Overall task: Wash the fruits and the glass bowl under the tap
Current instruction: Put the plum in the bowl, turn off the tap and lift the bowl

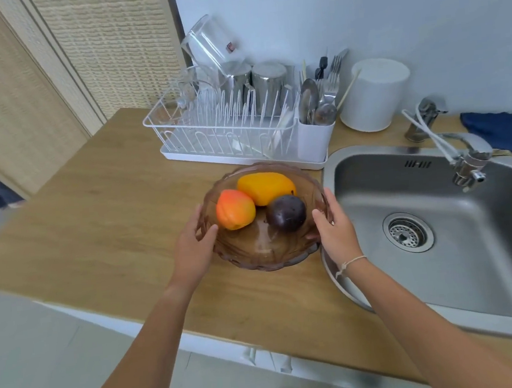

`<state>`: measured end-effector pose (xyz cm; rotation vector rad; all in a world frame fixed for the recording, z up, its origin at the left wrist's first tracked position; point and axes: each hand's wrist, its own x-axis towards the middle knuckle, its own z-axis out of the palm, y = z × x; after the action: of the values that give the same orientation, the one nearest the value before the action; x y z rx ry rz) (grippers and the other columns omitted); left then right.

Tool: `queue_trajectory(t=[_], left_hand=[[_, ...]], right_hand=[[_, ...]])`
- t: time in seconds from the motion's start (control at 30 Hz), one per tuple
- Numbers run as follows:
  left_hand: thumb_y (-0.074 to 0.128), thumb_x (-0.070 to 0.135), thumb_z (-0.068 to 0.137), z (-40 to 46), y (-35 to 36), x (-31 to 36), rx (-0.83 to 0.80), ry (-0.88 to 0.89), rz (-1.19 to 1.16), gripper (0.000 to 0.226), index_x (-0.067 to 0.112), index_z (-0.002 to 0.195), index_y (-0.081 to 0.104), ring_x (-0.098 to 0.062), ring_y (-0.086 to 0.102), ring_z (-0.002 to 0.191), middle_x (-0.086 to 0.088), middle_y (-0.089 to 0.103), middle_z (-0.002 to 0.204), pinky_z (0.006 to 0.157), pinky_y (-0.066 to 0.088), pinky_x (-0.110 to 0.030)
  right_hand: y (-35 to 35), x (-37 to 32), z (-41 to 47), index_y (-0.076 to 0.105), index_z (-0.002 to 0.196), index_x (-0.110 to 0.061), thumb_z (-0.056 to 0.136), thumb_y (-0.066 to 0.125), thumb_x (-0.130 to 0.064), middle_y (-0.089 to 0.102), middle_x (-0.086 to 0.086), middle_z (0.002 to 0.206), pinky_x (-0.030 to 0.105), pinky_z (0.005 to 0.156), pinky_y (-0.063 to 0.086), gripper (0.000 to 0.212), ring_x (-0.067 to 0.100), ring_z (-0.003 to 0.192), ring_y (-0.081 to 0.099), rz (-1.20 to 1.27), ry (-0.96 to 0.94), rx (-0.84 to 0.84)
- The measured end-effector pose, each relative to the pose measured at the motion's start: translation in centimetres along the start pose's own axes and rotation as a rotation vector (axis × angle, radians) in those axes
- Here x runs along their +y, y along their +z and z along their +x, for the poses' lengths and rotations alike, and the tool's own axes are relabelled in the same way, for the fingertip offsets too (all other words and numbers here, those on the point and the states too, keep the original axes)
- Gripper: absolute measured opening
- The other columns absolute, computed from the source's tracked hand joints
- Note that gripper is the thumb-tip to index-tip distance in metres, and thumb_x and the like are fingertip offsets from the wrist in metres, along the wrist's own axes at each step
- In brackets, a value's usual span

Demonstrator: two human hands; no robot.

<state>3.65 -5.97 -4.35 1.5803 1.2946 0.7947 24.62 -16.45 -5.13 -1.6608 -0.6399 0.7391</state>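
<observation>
A brown-tinted glass bowl (263,249) sits on the wooden counter just left of the sink. In it lie an orange-red fruit (235,209), a yellow-orange mango (265,186) and a dark purple fruit (286,212). My left hand (196,249) grips the bowl's left rim, thumb over the edge. My right hand (335,230) grips the right rim the same way. The tap (461,158) stands at the sink's back edge with its spout over the basin; no water runs.
The steel sink (462,267) with its drain strainer (407,231) lies to the right. Behind the bowl stands a white dish rack (234,139) with glasses, steel cups and cutlery. A white canister (375,94) and a blue cloth (505,130) sit at the back.
</observation>
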Motion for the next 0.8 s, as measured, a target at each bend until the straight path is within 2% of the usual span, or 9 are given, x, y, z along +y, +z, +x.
queue_trajectory(t=[0.13,0.27,0.43,0.53,0.6,0.67,0.8], left_hand=[[0.054,0.010,0.093,0.2,0.0,-0.3,-0.014,-0.040,-0.126,0.056,0.018,0.145,0.033,-0.010,0.047,0.125,0.000,0.047,0.142,0.107,0.040,-0.035],[0.053,0.008,0.093,0.3,0.0,-0.3,-0.012,-0.075,-0.168,0.056,0.019,0.144,0.034,-0.013,0.049,0.125,-0.002,0.049,0.141,0.107,0.041,-0.041],[0.052,0.010,0.094,0.4,-0.4,-0.2,-0.018,-0.099,-0.201,0.056,0.019,0.145,0.034,-0.013,0.049,0.125,0.003,0.051,0.138,0.107,0.041,-0.046],[0.052,0.010,0.094,-0.2,-0.5,0.4,0.014,-0.104,-0.220,0.055,0.021,0.145,0.034,-0.012,0.049,0.126,0.003,0.051,0.139,0.107,0.041,-0.045],[0.053,0.014,0.094,-0.5,-0.9,0.7,0.038,-0.100,-0.225,0.054,0.024,0.144,0.036,-0.012,0.051,0.125,0.004,0.053,0.137,0.106,0.041,-0.045],[0.054,0.016,0.093,-0.6,-1.3,1.2,0.062,-0.094,-0.237,0.053,0.028,0.143,0.039,-0.011,0.053,0.123,0.008,0.056,0.134,0.103,0.045,-0.041],[0.050,0.010,0.095,-1.1,-2.1,3.3,0.130,-0.066,-0.295,0.053,0.022,0.144,0.036,-0.015,0.055,0.119,0.003,0.056,0.133,0.085,0.047,-0.029]], right_hand=[[0.2,0.6,0.3,0.026,0.145,-0.033,0.095,0.045,-0.019,0.042,-0.003,0.146,0.052,0.100,0.045,0.056,0.031,0.127,0.048,-0.012,-0.002,0.010],[0.1,0.6,0.4,0.027,0.144,-0.035,0.094,0.045,-0.020,0.042,-0.005,0.146,0.054,0.100,0.044,0.055,0.036,0.125,0.048,0.005,0.004,-0.003],[-0.1,-0.5,0.1,0.028,0.144,-0.031,0.095,0.045,-0.019,0.039,-0.006,0.148,0.051,0.103,0.043,0.054,0.027,0.130,0.045,0.048,0.011,-0.029],[-0.8,-1.6,-0.1,0.029,0.146,-0.024,0.097,0.043,-0.015,0.035,-0.006,0.150,0.036,0.112,0.033,0.052,0.014,0.136,0.036,0.061,-0.026,-0.063],[-1.2,-2.5,-0.3,0.029,0.146,-0.023,0.097,0.044,-0.014,0.035,-0.007,0.149,0.027,0.111,0.030,0.052,0.010,0.136,0.034,0.060,-0.065,-0.086],[-1.5,-3.3,-0.3,0.030,0.145,-0.024,0.096,0.044,-0.014,0.035,-0.009,0.149,0.027,0.112,0.029,0.052,0.007,0.135,0.034,0.069,-0.094,-0.110],[-1.5,-5.0,0.1,0.031,0.145,-0.026,0.096,0.045,-0.015,0.039,-0.010,0.146,0.030,0.113,0.031,0.052,0.003,0.131,0.038,0.080,-0.144,-0.161]])
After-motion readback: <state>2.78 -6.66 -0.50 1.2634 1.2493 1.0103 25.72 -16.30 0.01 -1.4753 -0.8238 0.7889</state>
